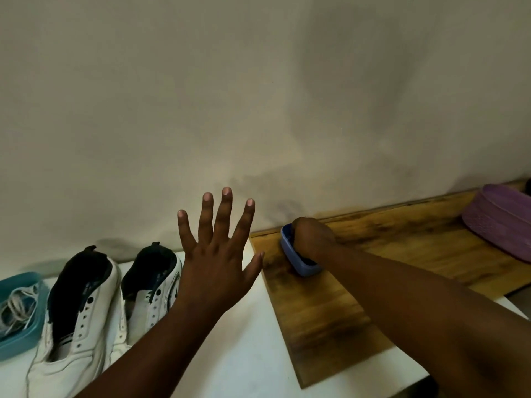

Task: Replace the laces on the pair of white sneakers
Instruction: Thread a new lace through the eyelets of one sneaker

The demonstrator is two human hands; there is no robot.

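Two white sneakers stand side by side on the white table, heels toward the wall, with bare eyelets: the left sneaker (77, 314) and the right sneaker (152, 291). A teal box (21, 337) at the far left holds a heap of white laces (15, 307). My left hand (217, 254) hovers flat above the table just right of the sneakers, fingers spread and straight, holding nothing. My right hand (311, 239) reaches into a small blue box (298, 262) on the wooden board; its fingers are hidden inside, so what they hold does not show.
A wooden board (373, 282) lies on the right half of the white table (253, 340), up against the beige wall. A purple woven case (500, 219) sits at the board's far right end.
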